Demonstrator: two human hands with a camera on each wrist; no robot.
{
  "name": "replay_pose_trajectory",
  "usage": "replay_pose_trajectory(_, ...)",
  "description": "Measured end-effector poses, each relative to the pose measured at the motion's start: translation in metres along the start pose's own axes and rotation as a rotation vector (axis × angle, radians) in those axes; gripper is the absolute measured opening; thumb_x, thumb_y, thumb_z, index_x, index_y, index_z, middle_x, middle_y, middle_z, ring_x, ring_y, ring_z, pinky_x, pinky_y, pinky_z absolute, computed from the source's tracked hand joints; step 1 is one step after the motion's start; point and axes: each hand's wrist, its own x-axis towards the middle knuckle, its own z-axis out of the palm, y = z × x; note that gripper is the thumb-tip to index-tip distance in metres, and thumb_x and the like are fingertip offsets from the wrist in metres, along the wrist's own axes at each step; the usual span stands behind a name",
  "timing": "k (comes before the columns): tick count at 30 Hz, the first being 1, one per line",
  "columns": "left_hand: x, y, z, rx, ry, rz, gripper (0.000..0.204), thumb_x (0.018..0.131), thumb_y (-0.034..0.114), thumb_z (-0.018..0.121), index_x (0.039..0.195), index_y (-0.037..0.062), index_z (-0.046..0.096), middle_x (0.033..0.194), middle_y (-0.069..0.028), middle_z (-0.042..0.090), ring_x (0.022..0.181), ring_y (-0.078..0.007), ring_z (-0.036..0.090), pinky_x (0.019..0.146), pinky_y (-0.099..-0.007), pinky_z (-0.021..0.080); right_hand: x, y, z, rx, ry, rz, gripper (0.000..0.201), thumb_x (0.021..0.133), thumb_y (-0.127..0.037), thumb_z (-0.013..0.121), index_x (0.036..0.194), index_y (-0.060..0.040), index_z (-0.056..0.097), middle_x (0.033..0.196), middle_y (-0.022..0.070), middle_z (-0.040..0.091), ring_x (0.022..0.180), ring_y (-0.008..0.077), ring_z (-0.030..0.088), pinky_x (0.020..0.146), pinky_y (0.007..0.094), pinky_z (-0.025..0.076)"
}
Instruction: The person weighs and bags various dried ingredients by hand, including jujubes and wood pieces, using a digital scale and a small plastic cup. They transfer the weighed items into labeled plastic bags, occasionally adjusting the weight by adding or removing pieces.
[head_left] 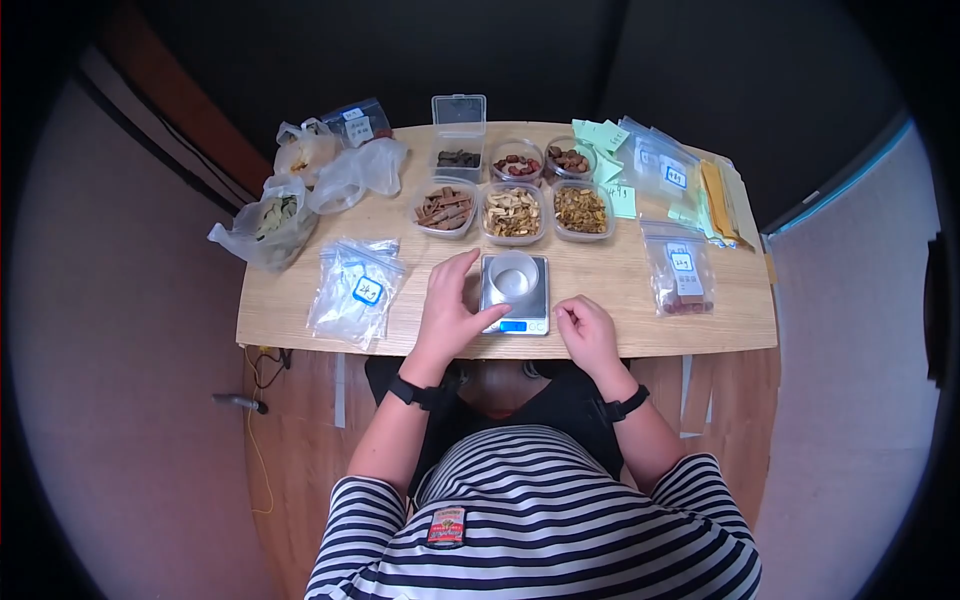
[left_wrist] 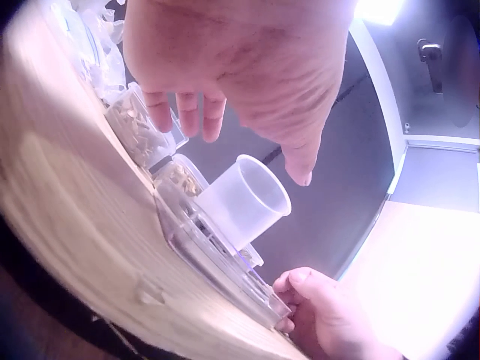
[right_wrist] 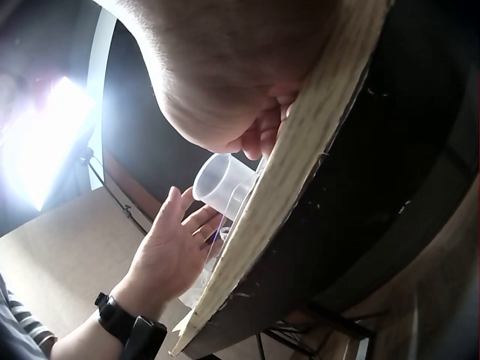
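A small clear plastic cup (head_left: 514, 277) stands upright on a flat digital scale (head_left: 541, 306) near the table's front edge. The scale's blue display (head_left: 513, 327) is lit. My left hand (head_left: 448, 312) is at the left of the cup, fingers extended and thumb reaching over the scale's lower left corner. In the left wrist view a gap shows between that hand and the cup (left_wrist: 241, 204). My right hand (head_left: 590, 333) rests on the table just right of the scale, its fingers loosely curled and holding nothing.
Open tubs of dried bark strips (head_left: 446, 208), pale slices (head_left: 512, 213), brown pieces (head_left: 582, 210) and red dates (head_left: 518, 165) stand behind the scale. Labelled zip bags lie left (head_left: 358, 290) and right (head_left: 680, 270). Plastic bags (head_left: 270, 222) sit back left; green notes (head_left: 605, 135) back right.
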Motion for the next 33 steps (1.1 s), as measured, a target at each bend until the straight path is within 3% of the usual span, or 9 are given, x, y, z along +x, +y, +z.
replay_pose_trajectory(4, 0.009, -0.007, 0.008, -0.071, -0.056, 0.051, 0.085, 0.069, 0.032, 0.089, 0.139, 0.0023, 0.051, 0.131, -0.0180, 0.059, 0.124, -0.0354, 0.054, 0.108, -0.0440, 0.041, -0.001, 0.006, 0.002, 0.014, 0.000, 0.023, 0.010, 0.092, -0.012, 0.066, 0.089, -0.0019, 0.066, 0.078, 0.0134, 0.062, 0.068, 0.0283, 0.061, 0.062, 0.0374, 0.047)
replay_pose_trajectory(9, 0.006, -0.011, 0.008, -0.179, -0.066, 0.004, 0.085, 0.068, 0.036, 0.090, 0.136, 0.0002, 0.054, 0.128, -0.0188, 0.061, 0.121, -0.0375, 0.055, 0.105, -0.0446, 0.043, 0.002, 0.014, -0.002, 0.330, -0.077, 0.246, 0.014, 0.098, -0.012, 0.064, 0.096, 0.0009, 0.067, 0.080, 0.0026, 0.064, 0.070, 0.0104, 0.058, 0.063, 0.0257, 0.046)
replay_pose_trajectory(12, 0.013, -0.003, 0.005, -0.085, -0.129, 0.071, 0.085, 0.069, 0.036, 0.089, 0.138, 0.0024, 0.053, 0.131, -0.0178, 0.060, 0.123, -0.0373, 0.054, 0.106, -0.0452, 0.041, 0.021, 0.011, -0.020, 0.453, -0.201, 0.419, 0.016, 0.101, -0.013, 0.060, 0.100, 0.0010, 0.066, 0.086, 0.0009, 0.065, 0.076, 0.0088, 0.059, 0.073, 0.0220, 0.048)
replay_pose_trajectory(14, 0.019, 0.003, 0.004, -0.065, -0.154, 0.103, 0.085, 0.068, 0.035, 0.089, 0.138, 0.0031, 0.053, 0.132, -0.0178, 0.060, 0.124, -0.0375, 0.054, 0.107, -0.0451, 0.041, 0.045, 0.002, -0.033, 0.419, -0.194, 0.384, 0.016, 0.101, -0.015, 0.061, 0.101, 0.0001, 0.067, 0.084, 0.0004, 0.065, 0.077, 0.0080, 0.059, 0.073, 0.0223, 0.048)
replay_pose_trajectory(18, 0.025, 0.005, 0.008, -0.027, -0.200, 0.151, 0.084, 0.069, 0.034, 0.088, 0.139, 0.0041, 0.052, 0.133, -0.0177, 0.059, 0.125, -0.0383, 0.053, 0.108, -0.0459, 0.040, 0.119, -0.036, -0.066, -0.047, -0.055, 0.147, 0.022, 0.095, -0.021, 0.067, 0.097, 0.0012, 0.069, 0.081, 0.0077, 0.070, 0.074, 0.0126, 0.063, 0.070, 0.0289, 0.051)
replay_pose_trajectory(22, 0.024, 0.009, 0.010, -0.018, -0.220, 0.135, 0.081, 0.071, 0.033, 0.086, 0.140, 0.0045, 0.052, 0.132, -0.0182, 0.060, 0.123, -0.0377, 0.055, 0.107, -0.0457, 0.039, 0.208, -0.017, -0.071, -0.331, -0.036, 0.019, 0.029, 0.091, -0.027, 0.066, 0.097, 0.0007, 0.070, 0.087, 0.0172, 0.073, 0.081, 0.0326, 0.070, 0.074, 0.0403, 0.054)
replay_pose_trajectory(26, 0.025, 0.008, 0.014, -0.004, -0.238, 0.116, 0.077, 0.073, 0.028, 0.084, 0.140, 0.0040, 0.052, 0.130, -0.0181, 0.061, 0.121, -0.0367, 0.056, 0.105, -0.0448, 0.040, 0.281, 0.020, -0.050, -0.572, -0.107, 0.025, 0.032, 0.087, -0.031, 0.067, 0.098, -0.0013, 0.073, 0.093, 0.0186, 0.073, 0.086, 0.0373, 0.070, 0.078, 0.0445, 0.055)
replay_pose_trajectory(28, 0.025, 0.009, 0.014, -0.006, -0.226, 0.136, 0.075, 0.074, 0.026, 0.083, 0.139, 0.0037, 0.053, 0.130, -0.0182, 0.061, 0.121, -0.0364, 0.056, 0.104, -0.0446, 0.040, 0.309, 0.039, -0.032, -0.830, -0.387, 0.199, 0.035, 0.085, -0.034, 0.070, 0.096, -0.0025, 0.076, 0.093, 0.0203, 0.073, 0.087, 0.0371, 0.070, 0.083, 0.0434, 0.055)
replay_pose_trajectory(33, 0.026, 0.009, 0.007, -0.034, -0.192, 0.141, 0.074, 0.075, 0.025, 0.082, 0.138, 0.0030, 0.052, 0.130, -0.0180, 0.061, 0.121, -0.0356, 0.057, 0.104, -0.0444, 0.040, 0.321, 0.010, -0.020, -0.902, -0.558, 0.345, 0.039, 0.078, -0.037, 0.080, 0.101, -0.0050, 0.078, 0.100, 0.0146, 0.076, 0.091, 0.0320, 0.073, 0.080, 0.0422, 0.057)
